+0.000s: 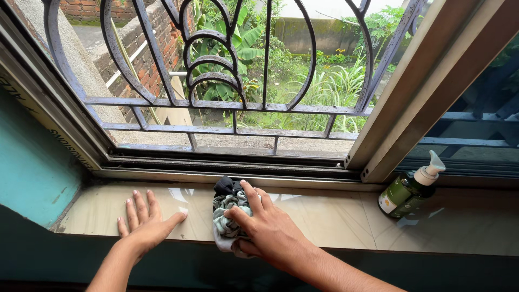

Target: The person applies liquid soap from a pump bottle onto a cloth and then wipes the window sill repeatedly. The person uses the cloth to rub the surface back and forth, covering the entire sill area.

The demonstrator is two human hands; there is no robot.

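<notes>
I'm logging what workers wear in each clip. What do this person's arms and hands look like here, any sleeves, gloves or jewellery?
Both forearms are bare as far as the picture shows, with no sleeve in view. The left hand and right hand wear no gloves, and no ring, watch or bracelet shows. Nails look short and unpainted.

A green pump bottle (406, 192) stands right, below the window grille (227, 103).

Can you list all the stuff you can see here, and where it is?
cloth: one, grey, green and black, bunched on the sill under the right hand
pump bottle: one, green with white pump, right on the sill
window sill: one, pale glossy stone, below the window
window grille: one, grey-blue metal, across the open window
wall: one, teal, left
left hand: one, flat on the sill
right hand: one, pressing the cloth
</notes>
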